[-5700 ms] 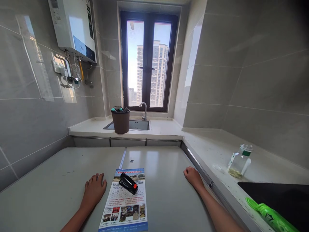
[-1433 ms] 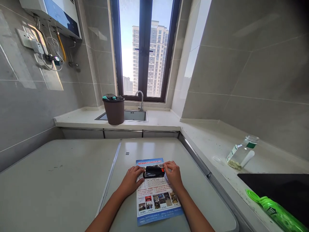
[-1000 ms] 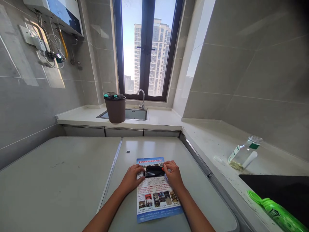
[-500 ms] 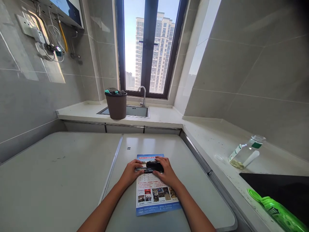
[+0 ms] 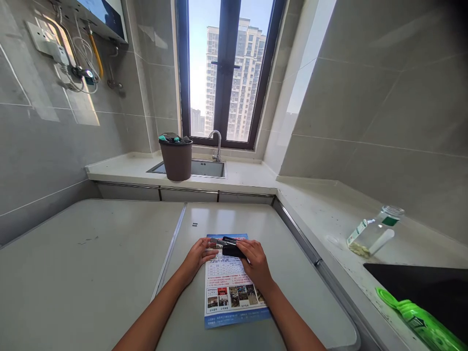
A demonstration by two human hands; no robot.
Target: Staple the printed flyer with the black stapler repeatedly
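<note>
A black stapler point(image 5: 231, 251) with a silvery metal strip point(image 5: 217, 241) sticking out at its left end is over the upper part of a printed flyer point(image 5: 227, 268). My right hand point(image 5: 258, 262) is closed around the stapler's right end, with the fingers over its top. At the other end, the thumb and fingers of my left hand point(image 5: 198, 258) are closed at the metal strip; their exact contact is hard to make out. Two small staple strips point(image 5: 195, 224) lie on the table beyond my left hand.
The flyer rests on a pale folding table point(image 5: 127, 263) with a metal seam. Behind it, a brown bucket point(image 5: 177, 161) stands by a sink point(image 5: 208, 168) with a faucet point(image 5: 218, 146). On the right counter are a glass jar point(image 5: 375, 234) and a green pouch point(image 5: 424, 321).
The stapler has been turned over in my hands, so its metal strip now lies on the far side and tilts. My right hand has shifted its grip over the top. The flyer has slid slightly left.
</note>
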